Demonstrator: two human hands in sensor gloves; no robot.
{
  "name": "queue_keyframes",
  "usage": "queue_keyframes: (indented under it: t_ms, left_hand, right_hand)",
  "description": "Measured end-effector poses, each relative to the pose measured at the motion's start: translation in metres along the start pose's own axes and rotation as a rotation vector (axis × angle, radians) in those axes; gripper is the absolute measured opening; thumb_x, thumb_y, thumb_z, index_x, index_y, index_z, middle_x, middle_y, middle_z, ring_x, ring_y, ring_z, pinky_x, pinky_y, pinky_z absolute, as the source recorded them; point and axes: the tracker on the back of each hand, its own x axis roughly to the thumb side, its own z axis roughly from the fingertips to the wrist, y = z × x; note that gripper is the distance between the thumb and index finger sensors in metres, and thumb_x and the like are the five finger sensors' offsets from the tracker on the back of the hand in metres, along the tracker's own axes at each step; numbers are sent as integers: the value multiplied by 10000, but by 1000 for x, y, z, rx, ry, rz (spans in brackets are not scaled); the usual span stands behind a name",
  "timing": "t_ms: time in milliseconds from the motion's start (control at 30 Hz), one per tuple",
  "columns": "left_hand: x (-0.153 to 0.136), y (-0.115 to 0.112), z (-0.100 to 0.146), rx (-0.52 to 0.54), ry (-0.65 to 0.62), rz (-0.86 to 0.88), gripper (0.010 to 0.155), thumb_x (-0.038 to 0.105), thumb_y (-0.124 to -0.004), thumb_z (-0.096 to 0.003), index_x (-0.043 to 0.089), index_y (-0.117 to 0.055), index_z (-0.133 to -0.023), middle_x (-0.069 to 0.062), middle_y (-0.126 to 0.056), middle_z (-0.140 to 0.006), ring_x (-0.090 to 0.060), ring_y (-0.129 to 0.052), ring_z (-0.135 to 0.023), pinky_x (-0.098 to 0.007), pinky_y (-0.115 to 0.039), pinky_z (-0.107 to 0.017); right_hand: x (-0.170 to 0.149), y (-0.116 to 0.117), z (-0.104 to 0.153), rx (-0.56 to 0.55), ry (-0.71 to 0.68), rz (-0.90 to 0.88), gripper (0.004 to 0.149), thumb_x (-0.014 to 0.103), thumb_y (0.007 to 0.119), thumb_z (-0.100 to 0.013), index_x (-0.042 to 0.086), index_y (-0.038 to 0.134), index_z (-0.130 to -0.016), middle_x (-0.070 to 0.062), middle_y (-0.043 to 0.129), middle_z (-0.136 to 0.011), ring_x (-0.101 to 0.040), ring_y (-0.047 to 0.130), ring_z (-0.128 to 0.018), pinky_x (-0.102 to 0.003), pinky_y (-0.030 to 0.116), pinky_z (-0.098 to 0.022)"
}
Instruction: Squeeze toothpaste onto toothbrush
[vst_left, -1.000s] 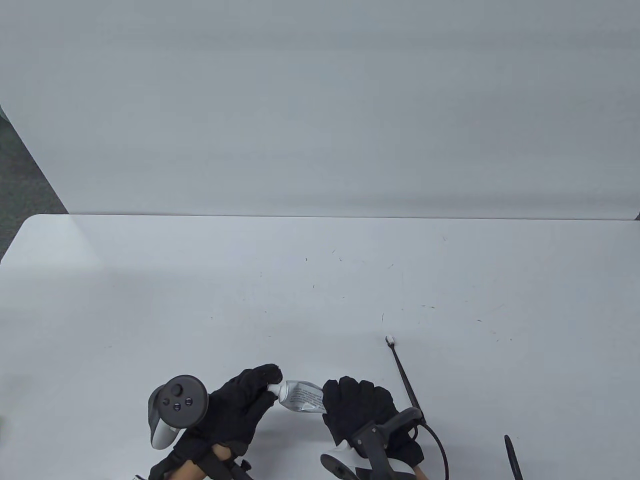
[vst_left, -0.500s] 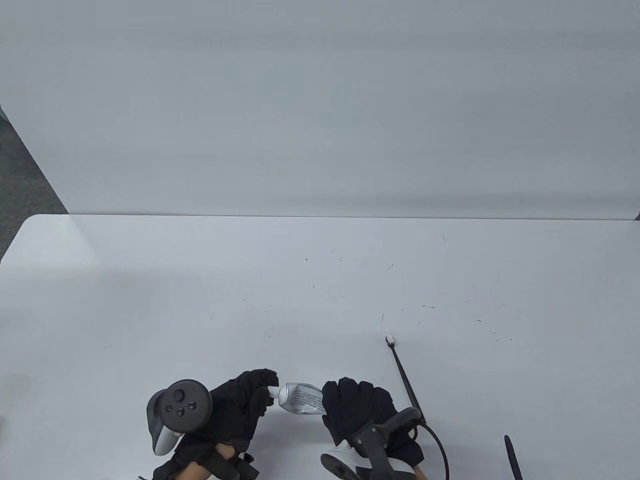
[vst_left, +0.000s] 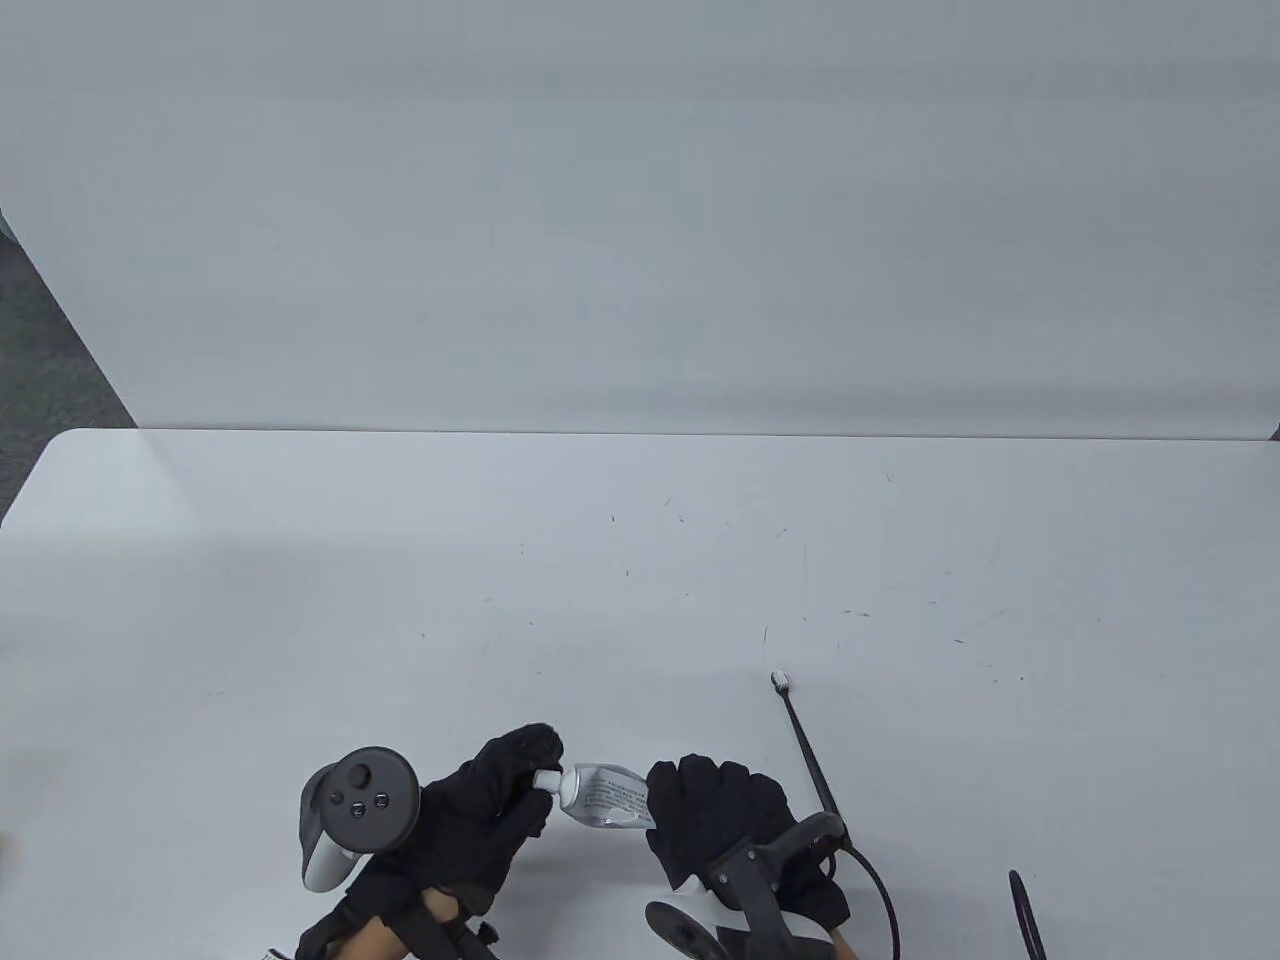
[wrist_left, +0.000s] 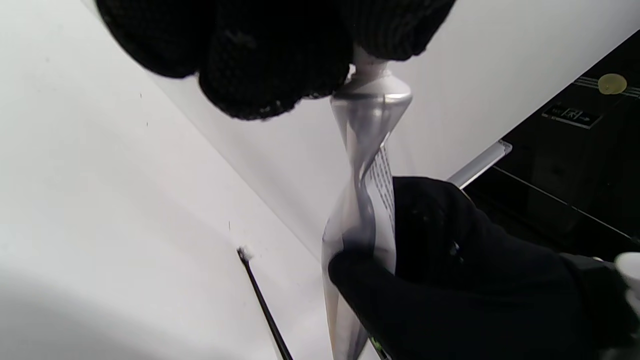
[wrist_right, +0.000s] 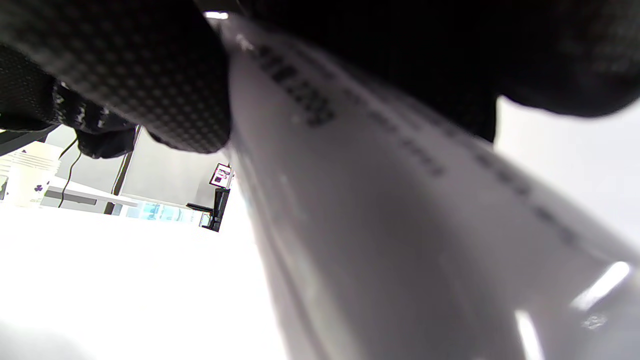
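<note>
A silver toothpaste tube (vst_left: 605, 793) is held between both hands near the table's front edge. My right hand (vst_left: 715, 815) grips the tube's body; the tube also shows in the left wrist view (wrist_left: 367, 190) and fills the right wrist view (wrist_right: 400, 210). My left hand (vst_left: 500, 790) pinches the white cap (vst_left: 546, 778) at the tube's left end; its fingers (wrist_left: 270, 60) cover the cap in the left wrist view. A black toothbrush (vst_left: 808, 752) with white bristles (vst_left: 779, 679) lies on the table to the right of my right hand, head pointing away; it also shows in the left wrist view (wrist_left: 262, 305).
The white table (vst_left: 640, 560) stretches back to a white wall. A black cable (vst_left: 880, 895) runs from the right hand's tracker, and another dark strap (vst_left: 1025, 915) lies at the front right edge.
My left hand has turned back and forth on the cap, first rolling inward, then returning to pinch it. The tube and right hand stayed in place. The toothbrush has not moved.
</note>
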Motion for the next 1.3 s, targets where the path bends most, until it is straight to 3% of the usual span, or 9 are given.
queue_keyframes:
  t_ms: [133, 233, 333, 400, 567, 833, 1067, 1133, 1300]
  left_hand:
    - [-5, 7, 3, 72, 67, -35, 505, 470, -661, -453, 225, -695, -894, -81, -895, -713, -251, -980, -409, -550, -815, -427]
    - [-5, 35, 6, 194, 100, -70, 512, 462, -754, -436, 199, -756, -875, -107, -927, -706, -292, -995, -403, -571, -814, -418]
    - [-7, 72, 17, 347, 173, -327, 515, 402, -835, -417, 212, -801, -894, -117, -904, -776, -307, -978, -502, -584, -788, -485]
    - [-20, 88, 23, 356, 244, -567, 517, 358, -871, -413, 227, -816, -910, -109, -868, -825, -302, -956, -571, -588, -766, -529]
    - [-66, 94, 17, 220, 448, -862, 529, 241, -908, -408, 204, -808, -926, -149, -844, -885, -325, -959, -629, -599, -764, -550]
    - [-113, 63, -3, -48, 582, -1051, 515, 225, -932, -402, 224, -837, -908, -120, -859, -896, -325, -955, -676, -592, -757, -563]
    - [-120, 58, -4, -97, 625, -1065, 521, 237, -922, -408, 232, -820, -919, -111, -846, -913, -321, -943, -709, -579, -759, -562]
    - [-118, 58, -3, -126, 644, -1055, 631, 242, -918, -411, 236, -703, -1004, -122, -763, -990, -341, -890, -791, -577, -735, -585]
    - [-79, 78, 4, 49, 579, -1070, 751, 298, -901, -412, 232, -545, -1070, -159, -518, -1117, -393, -704, -931, -591, -652, -648]
  right_hand:
    - [0, -1, 0, -6, -2, 2, 472, 390, 878, -386, 125, 764, -761, -106, 905, -650, -348, 1034, -364, -429, 906, -165]
    - [-3, -3, 0, -18, 15, -6, 471, 391, 877, -387, 127, 764, -760, -107, 905, -651, -348, 1034, -366, -431, 906, -166]
    - [-10, -7, 0, -39, 51, -25, 472, 389, 878, -386, 126, 762, -761, -107, 905, -651, -350, 1033, -367, -432, 906, -167]
    - [-13, -11, 0, -56, 70, -37, 472, 389, 877, -387, 125, 762, -761, -107, 904, -652, -351, 1033, -368, -432, 906, -167]
    - [-16, -12, 0, -61, 85, -52, 472, 387, 878, -387, 124, 762, -762, -109, 904, -653, -352, 1033, -369, -433, 906, -170]
    - [-19, -12, 1, -43, 91, -53, 471, 386, 878, -389, 126, 762, -763, -110, 905, -655, -353, 1033, -373, -434, 906, -172]
    - [-20, -11, 1, -39, 91, -56, 472, 386, 879, -387, 125, 763, -763, -109, 905, -655, -353, 1033, -372, -433, 907, -171]
    - [-20, -11, 1, -37, 90, -58, 471, 385, 879, -388, 125, 764, -763, -109, 905, -655, -353, 1033, -372, -433, 907, -170]
    - [-21, -12, 2, -38, 104, -85, 471, 386, 879, -388, 125, 764, -763, -108, 906, -654, -352, 1034, -371, -432, 907, -170]
